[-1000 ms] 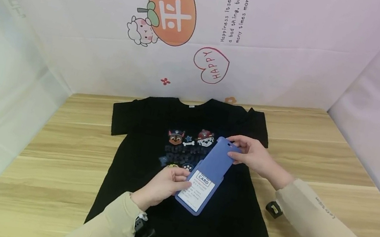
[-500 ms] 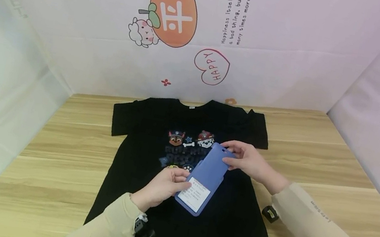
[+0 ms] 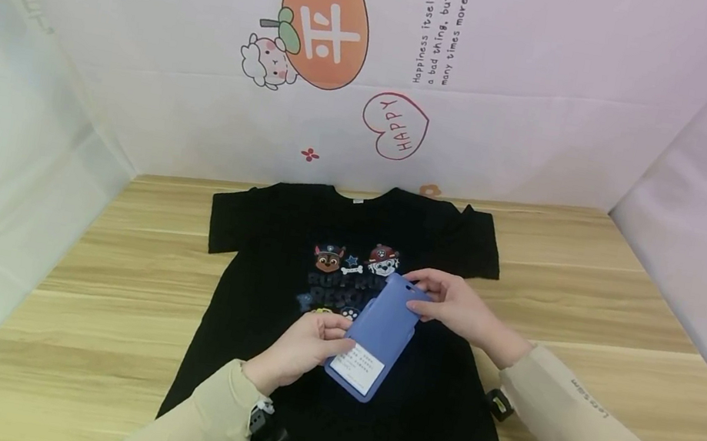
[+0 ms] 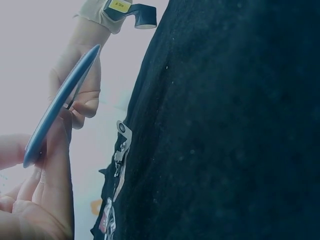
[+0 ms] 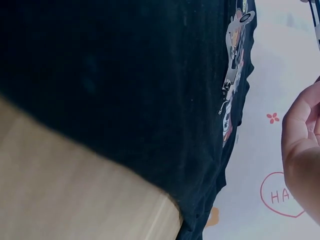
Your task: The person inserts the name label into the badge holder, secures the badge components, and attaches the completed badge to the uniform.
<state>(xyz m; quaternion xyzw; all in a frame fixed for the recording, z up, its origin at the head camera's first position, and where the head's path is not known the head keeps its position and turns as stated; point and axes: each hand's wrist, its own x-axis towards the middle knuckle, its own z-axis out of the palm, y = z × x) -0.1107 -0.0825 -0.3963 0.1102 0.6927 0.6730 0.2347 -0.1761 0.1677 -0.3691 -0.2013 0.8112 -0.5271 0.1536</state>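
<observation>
A blue card holder (image 3: 393, 353) is held tilted above a black T-shirt (image 3: 276, 348). Its sliding upper part (image 3: 386, 312) covers much of a white printed card (image 3: 357, 369), whose lower portion shows. My left hand (image 3: 302, 345) pinches the holder's lower left edge between thumb and fingers; the left wrist view shows the holder (image 4: 60, 107) edge-on in that grip. With thumb and fingers, my right hand (image 3: 451, 307) pinches the top end of the sliding part, near its slot. Only part of the right hand (image 5: 302, 140) appears in the right wrist view, at the right edge.
The T-shirt lies spread on a wood-grain table (image 3: 126, 276), its cartoon dog print (image 3: 328, 257) partly hidden by hands and holder. A white printed cloth (image 3: 523, 85) stands behind the table, with further cloth walls at left and right.
My right hand has moved down and left, sliding the upper part further into the holder, so less of the white card shows. My left hand has stayed in place.
</observation>
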